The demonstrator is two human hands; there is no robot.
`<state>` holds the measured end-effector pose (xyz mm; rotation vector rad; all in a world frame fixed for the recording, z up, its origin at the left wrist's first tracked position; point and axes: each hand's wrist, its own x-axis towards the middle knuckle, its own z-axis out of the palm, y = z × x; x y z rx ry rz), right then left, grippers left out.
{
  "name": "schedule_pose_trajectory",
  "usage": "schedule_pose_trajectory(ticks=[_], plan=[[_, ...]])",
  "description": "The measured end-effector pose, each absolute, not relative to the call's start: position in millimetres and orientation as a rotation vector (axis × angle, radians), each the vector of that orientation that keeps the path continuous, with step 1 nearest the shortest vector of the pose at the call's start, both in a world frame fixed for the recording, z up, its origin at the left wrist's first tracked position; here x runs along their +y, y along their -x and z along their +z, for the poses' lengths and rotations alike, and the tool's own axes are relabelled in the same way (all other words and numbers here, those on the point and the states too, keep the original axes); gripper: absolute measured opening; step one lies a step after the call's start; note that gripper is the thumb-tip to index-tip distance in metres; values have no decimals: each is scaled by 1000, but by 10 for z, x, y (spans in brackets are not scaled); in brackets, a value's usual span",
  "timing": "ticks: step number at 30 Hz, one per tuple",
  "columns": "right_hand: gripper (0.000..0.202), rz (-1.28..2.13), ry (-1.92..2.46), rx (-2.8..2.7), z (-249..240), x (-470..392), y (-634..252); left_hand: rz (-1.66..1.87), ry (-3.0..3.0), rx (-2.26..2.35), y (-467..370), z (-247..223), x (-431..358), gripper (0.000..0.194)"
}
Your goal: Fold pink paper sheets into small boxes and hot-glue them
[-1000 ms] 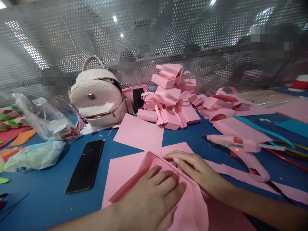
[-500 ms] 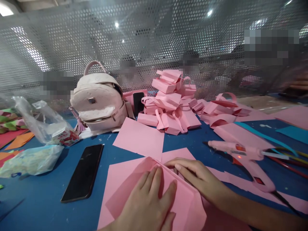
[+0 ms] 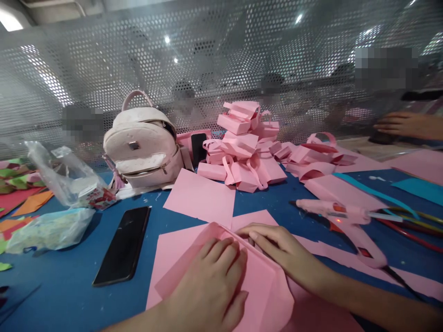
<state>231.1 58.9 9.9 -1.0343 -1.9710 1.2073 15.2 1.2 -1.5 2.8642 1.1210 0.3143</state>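
Observation:
A folded pink paper piece [image 3: 266,281] with raised creased edges lies in front of me on a larger flat pink sheet [image 3: 162,258]. My left hand [image 3: 214,272] is inside the fold, its fingers bent and close together, pressing against the paper wall; their tips are partly hidden. On the outer side of that wall, my right hand [image 3: 280,244] is closed along the upper edge, thumb beside the index finger. The wall is held between the two hands. A pink glue gun [image 3: 346,216] with a lit orange light lies to the right, not touched by either hand.
Pink paper bags [image 3: 242,138] are piled at the back. Left of them stand a pale pink backpack [image 3: 141,138] and a black phone [image 3: 122,244]. Plastic bags [image 3: 51,230] lie at far left. Beyond the perforated screen [image 3: 207,55], another person's hand [image 3: 408,124] shows.
My left fingers have curled and drawn closer together inside the fold. The right hand stays on the edge with little movement. The other person's hand has come further into view at right.

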Motion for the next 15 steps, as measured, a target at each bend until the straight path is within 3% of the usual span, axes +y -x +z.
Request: schedule_pose_trajectory(ticks=[15], plan=[[36, 1157, 1032, -1979, 60, 606, -2291, 225, -2936, 925, -192, 154, 76, 46]])
